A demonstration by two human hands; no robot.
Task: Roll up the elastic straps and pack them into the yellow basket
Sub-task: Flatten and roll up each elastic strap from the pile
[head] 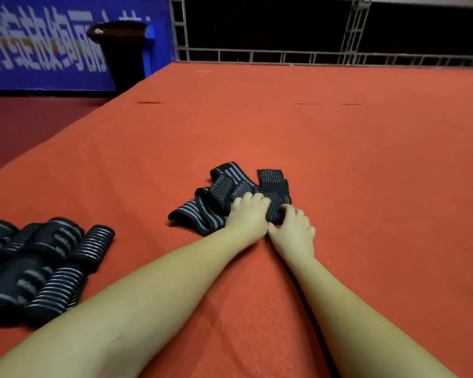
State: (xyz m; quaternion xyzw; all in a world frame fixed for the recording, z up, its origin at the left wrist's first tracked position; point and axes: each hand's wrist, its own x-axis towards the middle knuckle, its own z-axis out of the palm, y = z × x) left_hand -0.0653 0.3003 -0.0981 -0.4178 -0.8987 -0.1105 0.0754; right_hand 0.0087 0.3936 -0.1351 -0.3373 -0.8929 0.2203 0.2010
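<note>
STEP: rolling | STRAP: your loose elastic strap (224,197) lies mid-surface (339,159), tail trailing left-forward | GRIP: your left hand (247,214) and right hand (292,227) both curl onto its near end, side by side | BASKET: out of view | DONE: rolled straps (44,266) piled far left

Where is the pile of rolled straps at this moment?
The pile of rolled straps lies at the far left of the head view on the orange cloth, beside the left forearm.
</note>
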